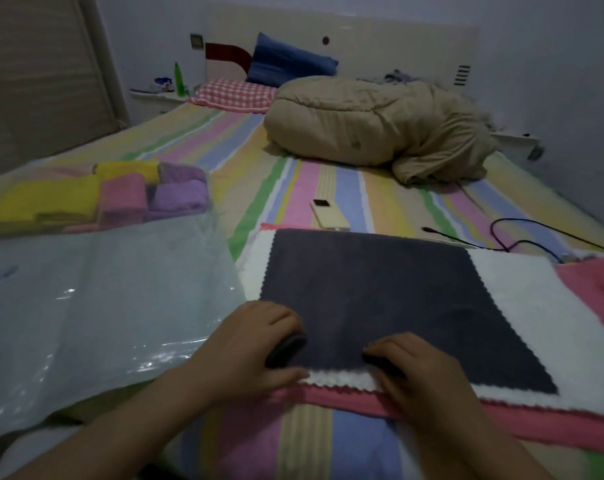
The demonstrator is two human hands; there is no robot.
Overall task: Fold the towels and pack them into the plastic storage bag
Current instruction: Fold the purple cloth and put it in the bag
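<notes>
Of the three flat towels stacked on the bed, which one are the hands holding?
The dark grey towel, topmost of the stack. The left hand and right hand pinch its near edge; the white towel and pink towel lie flat beneath.

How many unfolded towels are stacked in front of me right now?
3: a dark grey towel on top, a white towel under it, and a pink towel at the bottom. Others may be hidden beneath.

Dim, bluish light, soft throughout; white glare streaks on the plastic storage bag (96, 306); wide-angle bending at edges.
</notes>
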